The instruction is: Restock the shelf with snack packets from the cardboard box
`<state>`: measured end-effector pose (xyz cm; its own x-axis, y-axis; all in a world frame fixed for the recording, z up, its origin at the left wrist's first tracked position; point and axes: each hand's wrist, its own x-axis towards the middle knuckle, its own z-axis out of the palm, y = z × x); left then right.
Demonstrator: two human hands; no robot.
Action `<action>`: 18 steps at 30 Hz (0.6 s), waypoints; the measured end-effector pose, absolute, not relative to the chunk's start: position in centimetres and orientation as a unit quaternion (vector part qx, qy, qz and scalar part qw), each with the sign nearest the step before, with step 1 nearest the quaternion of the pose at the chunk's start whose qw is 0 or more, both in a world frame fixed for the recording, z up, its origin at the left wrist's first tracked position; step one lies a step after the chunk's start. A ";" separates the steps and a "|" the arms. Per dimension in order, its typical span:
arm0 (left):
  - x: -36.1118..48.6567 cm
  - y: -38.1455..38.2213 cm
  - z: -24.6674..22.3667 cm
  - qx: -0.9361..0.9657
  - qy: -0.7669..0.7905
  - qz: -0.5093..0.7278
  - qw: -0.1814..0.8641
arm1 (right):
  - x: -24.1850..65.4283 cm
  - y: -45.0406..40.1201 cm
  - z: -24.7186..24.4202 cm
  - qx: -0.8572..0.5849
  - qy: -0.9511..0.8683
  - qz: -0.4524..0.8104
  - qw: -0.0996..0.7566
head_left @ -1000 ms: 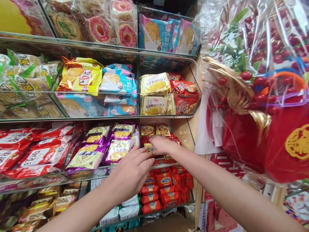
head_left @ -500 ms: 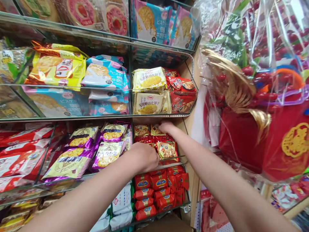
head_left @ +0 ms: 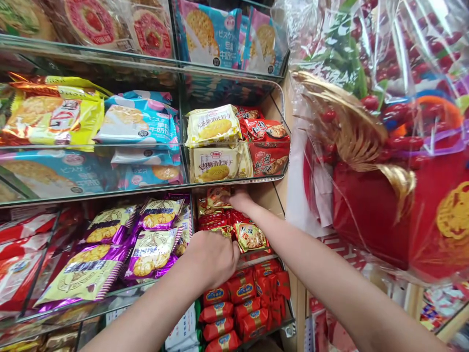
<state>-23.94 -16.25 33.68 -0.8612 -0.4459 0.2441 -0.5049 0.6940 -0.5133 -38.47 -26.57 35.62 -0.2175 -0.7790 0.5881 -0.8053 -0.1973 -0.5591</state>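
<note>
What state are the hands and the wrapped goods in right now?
Gold-and-red packets: lying, partly covered by both hands
Left hand: curled, grip hidden
Right hand: extended, grip unclear
Purple packets: overlapping, face up
Cream packets: stacked
Small red packets: stacked
Berries: plastic-wrapped

Tiered shelf (head_left: 146, 192), clear-fronted. Clock read from view's middle. Top tier: blue biscuit packs (head_left: 207, 36) at 12 o'clock. Next: pale-yellow packs (head_left: 212, 166) at 11, red packs (head_left: 270, 159) near 2. Below: purple packs (head_left: 152, 254) at 8, red-and-gold packs (head_left: 251, 237) toward 5. Under those: red wrapped packs (head_left: 242, 288) at 6.
</note>
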 end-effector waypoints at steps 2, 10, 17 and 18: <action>-24.0 -16.2 33.8 0.255 -0.922 0.287 0.049 | -37.4 -26.8 35.3 0.666 -0.602 0.440 0.022; -24.6 -16.3 33.9 0.286 -0.924 0.242 0.078 | -36.9 -27.1 34.8 0.697 -0.606 0.382 0.045; -24.6 -16.3 33.5 0.340 -0.908 0.226 0.095 | -38.1 -23.8 36.5 0.716 -0.656 0.214 0.107; -24.5 -16.2 33.4 0.345 -0.906 0.225 0.097 | -38.3 -23.0 36.7 0.715 -0.660 0.203 0.105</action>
